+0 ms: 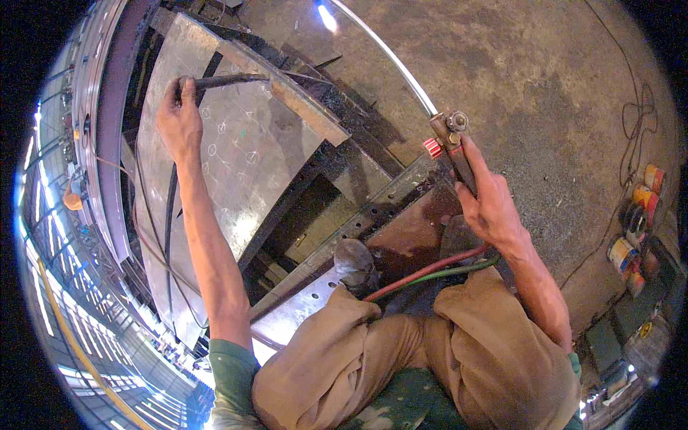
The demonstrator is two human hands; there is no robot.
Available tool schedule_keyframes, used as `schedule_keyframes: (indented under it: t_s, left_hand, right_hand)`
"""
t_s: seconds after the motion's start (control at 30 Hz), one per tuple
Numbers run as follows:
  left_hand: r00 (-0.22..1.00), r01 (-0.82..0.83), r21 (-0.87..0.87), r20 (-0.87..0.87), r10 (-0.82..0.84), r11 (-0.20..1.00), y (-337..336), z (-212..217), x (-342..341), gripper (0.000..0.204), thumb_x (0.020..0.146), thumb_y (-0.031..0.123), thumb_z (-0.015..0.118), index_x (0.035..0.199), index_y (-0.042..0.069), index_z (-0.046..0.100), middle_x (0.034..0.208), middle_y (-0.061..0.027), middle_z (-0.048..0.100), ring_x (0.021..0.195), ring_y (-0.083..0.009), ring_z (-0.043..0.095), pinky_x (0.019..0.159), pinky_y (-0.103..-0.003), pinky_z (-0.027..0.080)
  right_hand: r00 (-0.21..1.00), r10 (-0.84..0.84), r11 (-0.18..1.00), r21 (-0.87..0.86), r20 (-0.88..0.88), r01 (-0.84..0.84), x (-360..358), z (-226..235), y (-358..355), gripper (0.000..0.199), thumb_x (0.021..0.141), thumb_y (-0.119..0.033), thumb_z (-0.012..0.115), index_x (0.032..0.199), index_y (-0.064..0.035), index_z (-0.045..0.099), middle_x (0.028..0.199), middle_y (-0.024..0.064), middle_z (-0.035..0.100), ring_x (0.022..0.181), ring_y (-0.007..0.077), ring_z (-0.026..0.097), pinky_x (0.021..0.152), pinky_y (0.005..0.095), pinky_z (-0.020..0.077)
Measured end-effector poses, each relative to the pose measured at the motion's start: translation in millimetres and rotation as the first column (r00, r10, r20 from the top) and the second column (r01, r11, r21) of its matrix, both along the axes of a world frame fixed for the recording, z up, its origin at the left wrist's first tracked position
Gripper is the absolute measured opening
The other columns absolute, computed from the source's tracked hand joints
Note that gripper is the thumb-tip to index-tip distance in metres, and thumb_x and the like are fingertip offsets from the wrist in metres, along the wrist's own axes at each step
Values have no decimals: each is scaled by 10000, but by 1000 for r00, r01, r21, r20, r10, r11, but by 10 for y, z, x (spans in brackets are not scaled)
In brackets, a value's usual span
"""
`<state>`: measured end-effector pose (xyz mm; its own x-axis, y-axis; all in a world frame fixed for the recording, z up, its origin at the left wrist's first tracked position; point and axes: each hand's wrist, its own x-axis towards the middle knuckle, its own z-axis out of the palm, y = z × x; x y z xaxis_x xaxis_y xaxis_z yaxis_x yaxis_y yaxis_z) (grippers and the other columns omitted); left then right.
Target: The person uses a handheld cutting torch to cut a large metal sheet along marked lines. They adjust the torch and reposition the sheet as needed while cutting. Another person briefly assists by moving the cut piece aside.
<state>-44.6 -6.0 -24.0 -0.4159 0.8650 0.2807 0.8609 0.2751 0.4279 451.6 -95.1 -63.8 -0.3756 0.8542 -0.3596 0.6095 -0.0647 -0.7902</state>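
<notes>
My right hand (491,201) is wrapped round the handle of a gas cutting torch (453,143) with a round valve knob and a red ribbed knob. Its long bright tube (390,51) curves to the upper edge, and a bluish-white flame (327,18) glows at that end. A red hose (430,271) and a green hose (448,269) run below my right wrist. Over a chalk-marked steel plate (229,161), my left hand (179,122) grips one end of a dark narrow bar (233,79). The bar's far end reaches the plate's rusty edge; whether it touches is unclear.
A drilled steel beam (344,240) crosses in front of my knees, beside a boot (355,264). Dark cables (170,244) lie across the plate's left side. Several paint-stained cans (623,251) stand at right on the concrete floor (573,129), near a loose cable (638,118).
</notes>
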Motion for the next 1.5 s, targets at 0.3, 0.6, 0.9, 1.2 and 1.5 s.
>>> schedule_keyframes:
  t_s: [0.3, 0.6, 0.9, 1.2, 1.5]
  left_hand:
    - [1000, 3, 54, 12, -3, 999, 51, -23, 24, 436, 968, 377, 658, 1211, 17, 693, 1063, -155, 741, 977, -222, 684, 880, -333, 500]
    - [999, -42, 5, -4, 42, 999, 28, 30, 69, 415, 956, 361, 679, 1172, 8, 709, 1018, -154, 745, 942, -202, 688, 863, -321, 502]
    - [998, -56, 55, -2, 56, 997, 44, 16, 130, 419, 946, 365, 685, 1153, 2, 720, 969, -168, 750, 908, -219, 703, 831, -330, 516]
    - [994, -65, 49, -81, 69, 997, 41, 6, 76, 434, 946, 396, 674, 1147, 15, 726, 967, -174, 749, 899, -246, 710, 833, -347, 521]
    - [988, -117, -18, -99, 115, 993, 50, 66, 166, 437, 935, 407, 685, 1151, 28, 717, 1006, -172, 739, 939, -255, 698, 865, -362, 512]
  right_hand:
    - [999, 38, 999, -17, 33, -37, -37, 91, -16, 787, 824, 14, 553, 1549, -56, 257, 960, 356, 633, 892, 540, 609, 799, 593, 479]
    - [973, 206, 970, -150, 104, -189, -89, 175, -152, 839, 782, 32, 554, 1554, -83, 247, 935, 296, 633, 848, 509, 620, 749, 586, 492]
    - [973, 184, 978, -124, 142, -167, -76, 188, -146, 853, 786, 48, 556, 1562, -91, 231, 971, 300, 645, 868, 512, 624, 764, 585, 499]
    - [968, 183, 979, -120, 169, -164, -29, 199, -156, 876, 774, 51, 576, 1565, -78, 222, 954, 302, 646, 868, 512, 624, 773, 589, 496]
    - [968, 203, 974, -131, 148, -184, -20, 177, -197, 886, 751, 58, 589, 1556, -49, 235, 963, 309, 639, 871, 511, 621, 778, 588, 494]
